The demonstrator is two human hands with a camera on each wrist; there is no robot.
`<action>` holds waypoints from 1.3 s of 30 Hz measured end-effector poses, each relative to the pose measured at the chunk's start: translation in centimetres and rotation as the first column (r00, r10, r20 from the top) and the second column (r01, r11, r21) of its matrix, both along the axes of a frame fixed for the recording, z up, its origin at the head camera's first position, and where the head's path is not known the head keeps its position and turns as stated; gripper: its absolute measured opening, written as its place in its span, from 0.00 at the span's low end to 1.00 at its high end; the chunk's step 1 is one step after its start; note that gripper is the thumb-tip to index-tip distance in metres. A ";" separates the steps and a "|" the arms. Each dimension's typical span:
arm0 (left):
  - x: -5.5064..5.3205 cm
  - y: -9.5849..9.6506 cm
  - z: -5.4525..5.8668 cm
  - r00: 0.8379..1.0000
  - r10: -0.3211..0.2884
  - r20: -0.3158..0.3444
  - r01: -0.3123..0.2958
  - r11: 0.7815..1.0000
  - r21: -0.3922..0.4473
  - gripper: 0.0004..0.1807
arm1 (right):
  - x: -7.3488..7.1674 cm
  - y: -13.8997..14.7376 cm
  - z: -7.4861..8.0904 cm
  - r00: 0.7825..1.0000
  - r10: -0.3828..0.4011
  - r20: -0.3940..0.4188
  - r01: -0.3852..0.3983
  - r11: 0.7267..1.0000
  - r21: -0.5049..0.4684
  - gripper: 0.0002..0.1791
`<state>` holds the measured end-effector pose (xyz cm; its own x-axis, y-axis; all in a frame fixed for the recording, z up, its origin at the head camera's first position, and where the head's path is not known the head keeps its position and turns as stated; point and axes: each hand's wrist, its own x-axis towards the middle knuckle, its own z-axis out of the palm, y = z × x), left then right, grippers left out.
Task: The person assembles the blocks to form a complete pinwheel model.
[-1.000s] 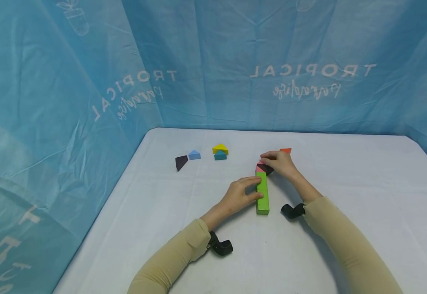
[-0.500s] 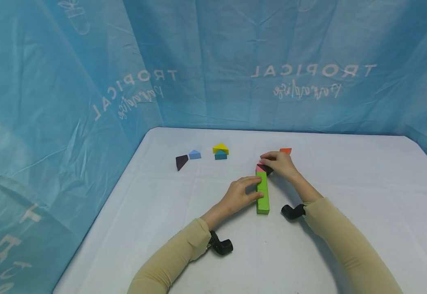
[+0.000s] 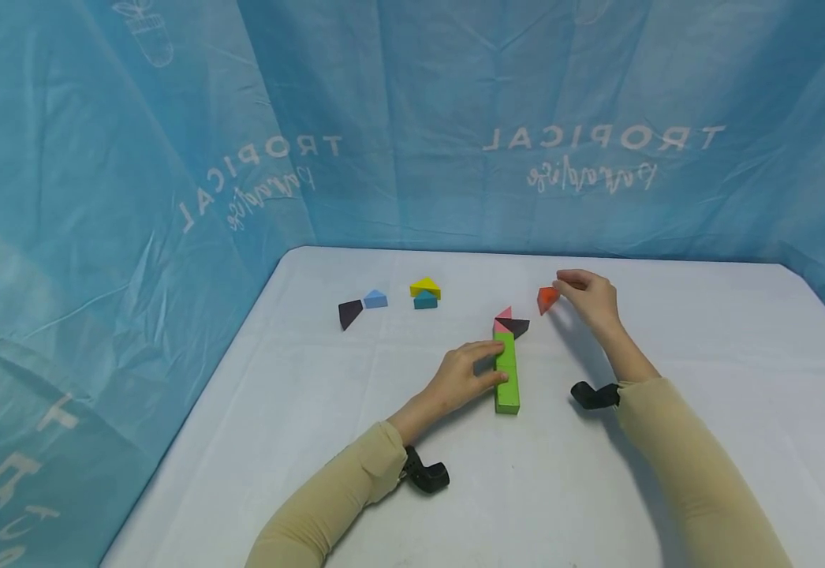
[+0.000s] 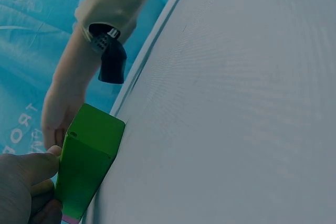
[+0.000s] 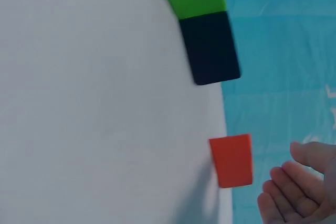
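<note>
My left hand (image 3: pixel 458 380) reaches in from the left, its thumb and fingers touching a row of green blocks (image 3: pixel 506 398). In the left wrist view the thumb tip lies against the side of the green block (image 4: pixel 86 166). At the far end of the row, a pink triangular block (image 3: pixel 503 313) and a black triangular block (image 3: pixel 517 326) adjoin the green. My right hand (image 3: pixel 591 300) is beside a red triangular block (image 3: pixel 546 299); the right wrist view shows a gap between its loosely bent fingers (image 5: pixel 289 192) and the red block (image 5: pixel 232 161).
Left of the row, farther back on the white-covered table (image 3: pixel 398 513), lie a black block (image 3: pixel 349 313), a light blue triangular block (image 3: pixel 375 300), a yellow one (image 3: pixel 425 286) and a teal one (image 3: pixel 425 300). A blue printed curtain (image 3: pixel 455 197) rises behind the far edge.
My right hand has left the black triangular block and moved right and slightly back to the red one. The pink and black blocks are now uncovered. My left hand stays put.
</note>
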<state>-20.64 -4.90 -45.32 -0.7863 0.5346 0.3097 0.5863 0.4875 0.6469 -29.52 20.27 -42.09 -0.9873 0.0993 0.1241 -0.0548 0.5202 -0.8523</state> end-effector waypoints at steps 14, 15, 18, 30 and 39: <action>0.0 0.0 -0.2 1.000 0.007 -0.013 -0.007 1.000 0.008 0.27 | -0.5 -0.3 -2.3 1.000 -0.012 0.008 0.011 0.990 0.137 0.28; 0.0 0.0 -0.2 1.000 0.008 -0.013 -0.008 1.000 0.009 0.27 | -0.6 -0.3 -2.4 1.000 -0.002 0.006 0.001 0.990 0.141 0.27; 0.0 0.0 -0.2 1.000 0.008 -0.015 -0.008 1.000 0.009 0.27 | -0.7 -0.3 -2.3 1.000 0.027 0.005 -0.027 0.988 0.152 0.27; 0.1 0.0 -0.2 1.000 0.005 -0.004 -0.005 1.000 0.012 0.27 | -0.8 -0.1 -2.4 0.997 0.063 0.042 -0.068 0.988 0.137 0.26; 0.1 0.1 -0.1 1.000 0.009 0.000 -0.009 1.000 0.003 0.27 | -1.3 0.0 -2.7 0.996 0.087 0.036 -0.092 0.986 0.142 0.30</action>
